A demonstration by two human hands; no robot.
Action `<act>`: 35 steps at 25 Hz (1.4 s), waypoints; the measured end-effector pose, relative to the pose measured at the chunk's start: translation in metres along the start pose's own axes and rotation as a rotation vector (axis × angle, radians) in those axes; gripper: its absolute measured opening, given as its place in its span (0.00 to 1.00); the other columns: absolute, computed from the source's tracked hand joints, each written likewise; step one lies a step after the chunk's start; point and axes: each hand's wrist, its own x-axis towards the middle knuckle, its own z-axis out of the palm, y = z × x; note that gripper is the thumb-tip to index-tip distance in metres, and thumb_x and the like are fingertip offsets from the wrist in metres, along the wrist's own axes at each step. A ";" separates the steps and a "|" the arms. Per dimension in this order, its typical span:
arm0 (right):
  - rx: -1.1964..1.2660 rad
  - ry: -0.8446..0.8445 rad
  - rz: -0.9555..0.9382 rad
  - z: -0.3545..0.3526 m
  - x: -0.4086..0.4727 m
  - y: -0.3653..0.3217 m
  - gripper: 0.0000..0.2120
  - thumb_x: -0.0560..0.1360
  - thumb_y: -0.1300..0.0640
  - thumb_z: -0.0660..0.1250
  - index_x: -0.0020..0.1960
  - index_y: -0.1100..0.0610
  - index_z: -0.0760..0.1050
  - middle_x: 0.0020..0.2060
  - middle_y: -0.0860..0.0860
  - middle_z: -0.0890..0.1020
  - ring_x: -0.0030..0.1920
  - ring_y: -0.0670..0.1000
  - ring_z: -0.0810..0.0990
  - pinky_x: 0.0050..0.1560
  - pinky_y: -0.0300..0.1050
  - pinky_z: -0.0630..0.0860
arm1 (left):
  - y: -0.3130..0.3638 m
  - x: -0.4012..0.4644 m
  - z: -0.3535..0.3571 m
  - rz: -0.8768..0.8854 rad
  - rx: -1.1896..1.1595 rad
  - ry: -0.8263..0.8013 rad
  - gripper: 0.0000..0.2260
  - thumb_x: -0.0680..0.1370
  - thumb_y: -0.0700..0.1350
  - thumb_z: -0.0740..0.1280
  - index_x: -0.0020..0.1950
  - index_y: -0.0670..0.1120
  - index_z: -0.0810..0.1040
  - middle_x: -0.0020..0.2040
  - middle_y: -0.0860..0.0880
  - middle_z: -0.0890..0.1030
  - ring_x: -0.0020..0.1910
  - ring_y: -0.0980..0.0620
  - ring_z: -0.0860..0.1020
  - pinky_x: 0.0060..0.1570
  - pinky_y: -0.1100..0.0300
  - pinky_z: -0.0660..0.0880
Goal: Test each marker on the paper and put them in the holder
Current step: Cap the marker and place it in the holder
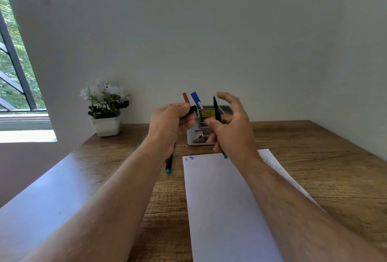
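I am holding an uncapped black marker upright in my right hand, pinching it between thumb and lower fingers while the upper fingers are spreading loose. My left hand is curling around its black cap, the two hands staying a little apart above the wooden surface. Just behind them the grey holder is carrying a red marker and a blue marker. Another black marker is lying beside the paper, which is showing small red and blue scribbles at its top corner.
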 end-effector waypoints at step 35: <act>-0.527 -0.258 0.058 0.008 -0.009 0.025 0.11 0.73 0.53 0.68 0.35 0.56 0.73 0.28 0.49 0.75 0.30 0.44 0.73 0.29 0.37 0.66 | -0.011 -0.001 -0.002 -0.054 1.654 -0.291 0.19 0.69 0.48 0.77 0.59 0.46 0.83 0.59 0.49 0.81 0.61 0.47 0.76 0.65 0.48 0.71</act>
